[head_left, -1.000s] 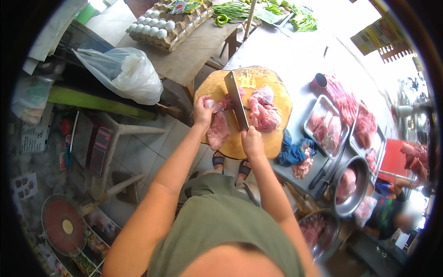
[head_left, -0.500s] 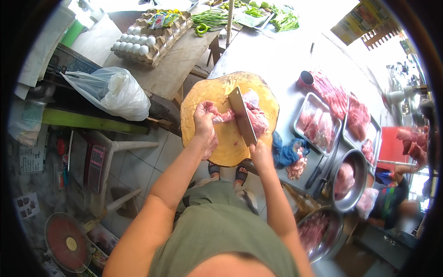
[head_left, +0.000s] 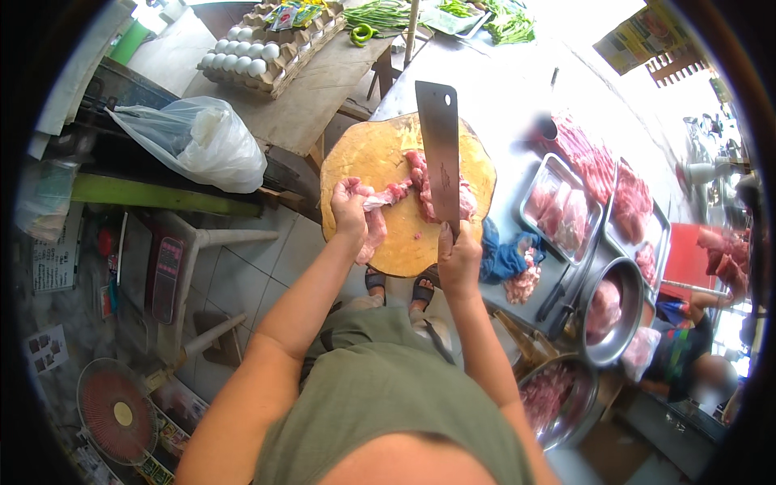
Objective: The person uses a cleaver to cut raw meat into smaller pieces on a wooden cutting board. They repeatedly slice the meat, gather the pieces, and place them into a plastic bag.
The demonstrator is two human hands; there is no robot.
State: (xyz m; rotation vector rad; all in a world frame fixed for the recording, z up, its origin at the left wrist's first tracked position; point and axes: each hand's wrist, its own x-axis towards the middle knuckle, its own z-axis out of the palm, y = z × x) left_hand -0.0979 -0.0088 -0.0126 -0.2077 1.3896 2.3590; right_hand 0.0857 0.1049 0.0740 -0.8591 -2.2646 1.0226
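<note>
While the left fingers (head_left: pixel 352 188) grip meat (head_left: pixel 390 195), the right fingers (head_left: pixel 464 252) clasp the cleaver (head_left: pixel 439 145), long axis pointing forward, slightly left.

From my remote seat I'm holding the left arm (head_left: pixel 287 323) and right arm (head_left: pixel 481 343) forward, both slanting inward. My left hand (head_left: pixel 349 212) is pinching with curled fingers (head_left: pixel 356 188); my right hand (head_left: pixel 459 260) is clenching, its thumb (head_left: pixel 444 240) pointing away from me.
</note>
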